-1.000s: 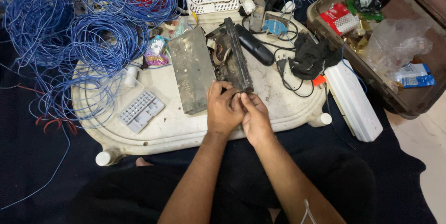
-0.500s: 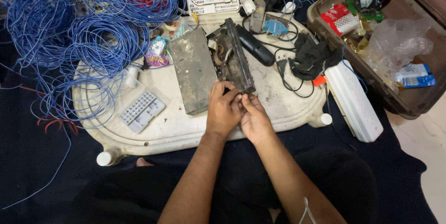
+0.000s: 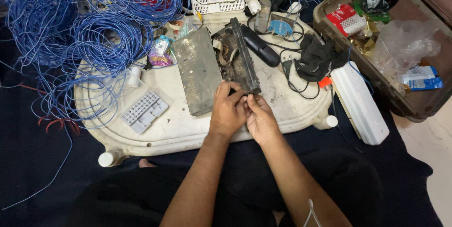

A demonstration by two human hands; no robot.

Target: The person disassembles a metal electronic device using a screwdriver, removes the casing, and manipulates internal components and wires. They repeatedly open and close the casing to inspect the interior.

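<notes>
Left hand [image 3: 228, 113]: fingers curled on near end of metal box [image 3: 235, 57], gripping it.
Right hand [image 3: 259, 118]: pinching box corner.
Box: centre of white tray [image 3: 174, 128].
Blue wire [image 3: 70, 29]: ten o'clock.

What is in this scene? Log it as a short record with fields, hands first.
left hand: fingers curled at the near end of the opened device, touching it
right hand: pressed against the left hand, fingertips at the same end
cover: grey metal plate, flat beside the device
surface: white tray on dark cloth
wire: blue coils across the tray's far left
small parts: white keypad piece; black cloth; white box off the tray's right edge
case: brown, open, holding packets and a plastic bag
</notes>
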